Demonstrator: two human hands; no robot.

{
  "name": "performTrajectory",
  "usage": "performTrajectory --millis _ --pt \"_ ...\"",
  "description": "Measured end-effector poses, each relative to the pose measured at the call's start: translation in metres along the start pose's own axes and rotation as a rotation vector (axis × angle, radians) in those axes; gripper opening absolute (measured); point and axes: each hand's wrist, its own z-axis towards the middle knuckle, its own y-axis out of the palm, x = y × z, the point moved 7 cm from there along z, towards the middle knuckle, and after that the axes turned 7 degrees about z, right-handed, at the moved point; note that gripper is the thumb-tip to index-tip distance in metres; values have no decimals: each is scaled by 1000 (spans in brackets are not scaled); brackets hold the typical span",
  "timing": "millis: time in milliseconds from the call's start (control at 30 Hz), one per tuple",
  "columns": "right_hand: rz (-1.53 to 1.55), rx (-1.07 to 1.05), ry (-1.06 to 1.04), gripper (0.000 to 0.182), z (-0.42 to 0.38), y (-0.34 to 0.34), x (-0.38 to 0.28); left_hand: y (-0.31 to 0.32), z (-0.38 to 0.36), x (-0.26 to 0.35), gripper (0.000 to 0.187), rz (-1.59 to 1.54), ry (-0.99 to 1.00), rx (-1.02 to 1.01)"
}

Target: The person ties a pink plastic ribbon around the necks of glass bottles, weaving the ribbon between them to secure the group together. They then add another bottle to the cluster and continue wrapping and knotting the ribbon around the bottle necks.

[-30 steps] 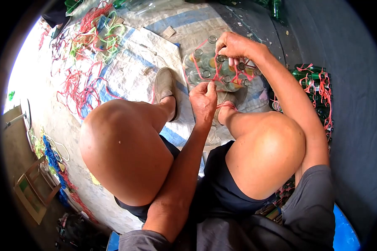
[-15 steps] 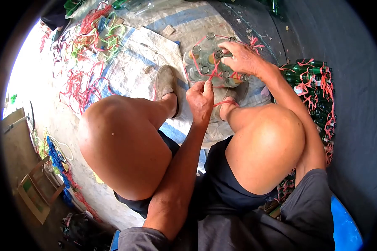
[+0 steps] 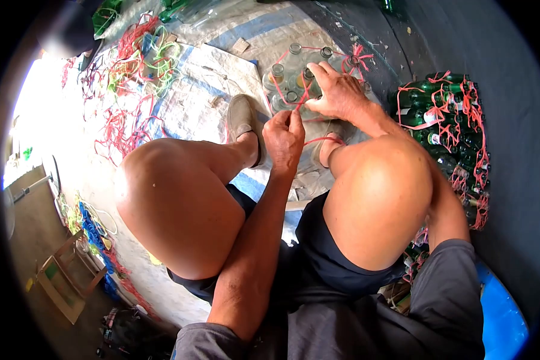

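A cluster of clear glass bottles (image 3: 276,79) stands upright between my feet, with pink twine (image 3: 302,103) looped around the necks. My left hand (image 3: 284,138) pinches one end of that twine just below the front bottles, and the strand runs taut up to a neck near the middle. Over the right side of the cluster, my right hand (image 3: 340,94) has its thumb and index finger spread beside the bottle necks. It partly hides the bottles beneath it. A knotted tuft of pink twine (image 3: 359,55) sticks out at the far right of the bunch.
Tied green bottles (image 3: 444,120) lie stacked to the right. Heaps of pink twine (image 3: 129,127) and green twine (image 3: 162,60) spread over the sacking (image 3: 216,69) at the left. More green bottles (image 3: 173,10) are at the top. A wooden frame (image 3: 63,282) leans at the lower left.
My right hand has turned and shifted slightly down, its thumb and index finger now spread wider. My left hand still holds the twine, almost in place. The whole view has shifted slightly.
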Motion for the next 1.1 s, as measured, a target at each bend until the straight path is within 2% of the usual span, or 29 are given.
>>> performTrajectory --millis 267,367,467,700,833,1000,1100 --pt "-10 -2 41 77 -3 -1 2 -6 6 3 20 114 36 -41" --pt "3 -7 40 78 -4 1 3 -13 8 27 19 211 126 -43" --pt "14 -32 33 77 -3 0 4 -11 15 51 20 494 266 -106" --pt "70 -39 18 73 -4 5 10 -1 49 75 20 666 365 -331" --pt "78 -28 -1 70 -4 3 8 9 68 87 21 791 501 -371" --pt "82 -19 -38 72 -6 4 11 16 96 80 19 815 532 -457" --pt "73 -12 -28 74 -6 2 9 16 111 61 19 715 407 -548"
